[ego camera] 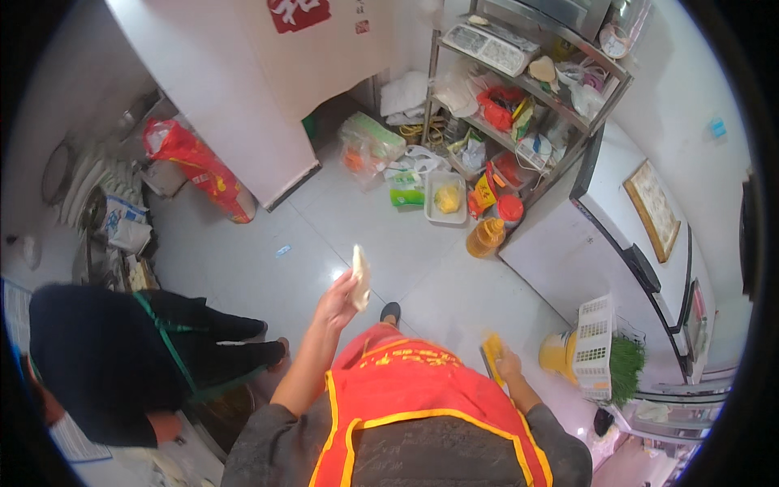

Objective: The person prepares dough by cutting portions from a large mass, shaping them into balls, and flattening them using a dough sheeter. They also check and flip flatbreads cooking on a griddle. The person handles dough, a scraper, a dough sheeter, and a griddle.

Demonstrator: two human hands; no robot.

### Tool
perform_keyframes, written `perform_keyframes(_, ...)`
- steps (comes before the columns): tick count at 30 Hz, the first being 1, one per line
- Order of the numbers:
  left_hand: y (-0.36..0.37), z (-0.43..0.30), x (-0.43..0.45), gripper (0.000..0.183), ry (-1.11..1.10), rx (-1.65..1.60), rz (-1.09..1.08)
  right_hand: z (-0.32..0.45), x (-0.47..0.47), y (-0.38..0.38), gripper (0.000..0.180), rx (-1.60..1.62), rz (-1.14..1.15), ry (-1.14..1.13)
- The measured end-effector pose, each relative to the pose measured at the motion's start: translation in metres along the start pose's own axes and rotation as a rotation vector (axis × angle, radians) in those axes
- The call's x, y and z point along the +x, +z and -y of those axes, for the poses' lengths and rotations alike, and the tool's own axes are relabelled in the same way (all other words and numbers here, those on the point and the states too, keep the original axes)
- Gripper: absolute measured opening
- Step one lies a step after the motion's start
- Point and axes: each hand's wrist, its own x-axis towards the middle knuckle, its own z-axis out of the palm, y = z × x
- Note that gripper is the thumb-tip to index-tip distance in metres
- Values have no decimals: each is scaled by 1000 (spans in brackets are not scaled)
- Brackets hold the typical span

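Observation:
In front of my body, my left hand (338, 302) is raised over the tiled floor. Its fingers hold a flat, pale piece (360, 279), perhaps dough, seen nearly edge-on. Lower and to the right, my right hand (507, 365) grips a yellow object (493, 356) that is blurred, so its kind cannot be told. A red apron (426, 386) with yellow edging covers my front, and one dark shoe (391, 313) shows beyond it.
A co-worker in dark clothes (103, 365) stands at the left. Ahead, a steel shelf rack (584, 125) holds bags; an oil bottle (485, 237) and a plastic tub (429, 207) sit on the floor. A chest freezer (548, 243) and white basket (593, 347) are at the right.

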Motion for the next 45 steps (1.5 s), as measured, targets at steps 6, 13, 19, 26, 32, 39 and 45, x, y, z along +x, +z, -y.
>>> perform_keyframes(6, 87, -55, 130, 37, 47, 516, -89, -35, 29, -19, 62, 193, 26, 248)
perform_keyframes(13, 178, -100, 339, 28, 13, 621, 115, 39, 142, -32, 77, 226, 20, 369)
perform_keyframes(19, 346, -175, 482, 27, 194, 607, 243, 51, 250, -48, 74, 531, -2, 438)
perform_keyframes(26, 522, -266, 661, 27, 1147, 1204, 197, 91, 344, -159, 71, 651, -135, 534)
perform_keyframes(32, 608, -300, 769, 32, 861, 1470, 300, 116, 371, -156, 67, 1139, -442, 522)
perform_keyframes(39, 605, -299, 832, 52, 1107, 2259, 578, 162, 328, -89, 52, 1447, -546, 757)
perform_keyframes(45, 619, -324, 883, 47, 831, 1557, 858, 200, 334, -100, 48, 1167, -447, 860)
